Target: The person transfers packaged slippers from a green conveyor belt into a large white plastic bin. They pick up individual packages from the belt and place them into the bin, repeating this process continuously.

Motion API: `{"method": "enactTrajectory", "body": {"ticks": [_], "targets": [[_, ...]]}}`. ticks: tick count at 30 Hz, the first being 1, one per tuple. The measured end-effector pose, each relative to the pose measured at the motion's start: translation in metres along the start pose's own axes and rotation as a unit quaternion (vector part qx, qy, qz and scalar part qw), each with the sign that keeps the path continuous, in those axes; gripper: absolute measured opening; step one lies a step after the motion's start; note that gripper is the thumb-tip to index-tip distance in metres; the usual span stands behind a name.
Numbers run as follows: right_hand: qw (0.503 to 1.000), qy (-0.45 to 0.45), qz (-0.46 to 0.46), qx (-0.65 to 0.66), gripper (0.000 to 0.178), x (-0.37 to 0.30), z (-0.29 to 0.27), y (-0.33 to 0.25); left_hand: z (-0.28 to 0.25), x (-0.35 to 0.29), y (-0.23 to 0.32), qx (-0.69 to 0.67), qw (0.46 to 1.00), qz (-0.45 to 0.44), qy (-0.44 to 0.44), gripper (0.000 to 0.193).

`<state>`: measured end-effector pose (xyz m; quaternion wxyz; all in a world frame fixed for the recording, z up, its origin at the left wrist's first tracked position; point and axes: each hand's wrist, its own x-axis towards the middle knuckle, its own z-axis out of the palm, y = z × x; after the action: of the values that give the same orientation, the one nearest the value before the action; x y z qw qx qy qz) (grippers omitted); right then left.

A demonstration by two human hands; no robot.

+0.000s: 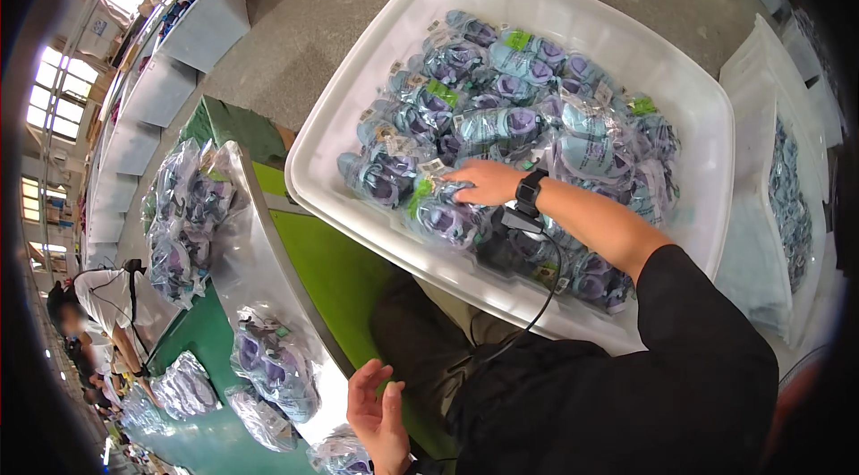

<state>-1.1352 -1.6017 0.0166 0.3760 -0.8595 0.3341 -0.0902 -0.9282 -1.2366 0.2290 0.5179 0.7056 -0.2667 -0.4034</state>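
My right hand (488,182), with a black watch on its wrist, reaches into a large white plastic bin (356,55). Its fingers and thumb pinch the clear bag of a pair of light blue and purple shoes (447,217) near the bin's near-left side. A green sticker shows on that bag. Around it lie many similar bagged shoes (586,153), heaped together. My left hand (380,417) is outside the bin, low in the view, palm up with its fingers apart and nothing in them. Closest to it is the shiny metal ledge (246,238) carrying bagged shoes (273,372).
Left of the bin stands a green bench panel (327,283). Beyond the ledge runs a green work surface (201,323) with more bagged shoes (186,381), and a person (112,301) works there. White bins (206,23) line the left; another filled bin (756,216) stands at right. A cable (546,296) hangs from my right wrist.
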Motion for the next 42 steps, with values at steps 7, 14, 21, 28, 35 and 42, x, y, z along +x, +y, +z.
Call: {"method": "enactTrajectory", "body": {"ticks": [7, 14, 21, 28, 35, 42], "targets": [[0.974, 0.125, 0.033, -0.187, 0.071, 0.033, -0.079, 0.087, -0.013, -0.017, -0.008, 0.081, 0.996, -0.003, 0.033, 0.037], [0.959, -0.128, 0.227, -0.113, 0.115, 0.028, -0.100, 0.148, -0.029, -0.037, -0.021, 0.200, 0.976, -0.048, 0.065, 0.035], [0.991, 0.077, 0.105, 0.023, 0.102, 0.012, -0.128, 0.128, -0.034, -0.042, -0.032, 0.221, 0.971, -0.042, 0.086, 0.032], [0.950, -0.024, 0.240, 0.198, 0.089, 0.040, -0.112, 0.101, -0.022, -0.028, -0.016, 0.216, 0.973, 0.015, 0.082, 0.032], [0.961, -0.007, 0.248, 0.125, 0.099, 0.029, -0.103, 0.162, -0.022, -0.021, -0.032, 0.266, 0.961, 0.054, 0.047, 0.033], [0.991, 0.012, 0.124, 0.042, 0.099, 0.019, -0.090, 0.150, -0.007, -0.001, -0.026, 0.268, 0.962, 0.055, 0.009, 0.033]]}}
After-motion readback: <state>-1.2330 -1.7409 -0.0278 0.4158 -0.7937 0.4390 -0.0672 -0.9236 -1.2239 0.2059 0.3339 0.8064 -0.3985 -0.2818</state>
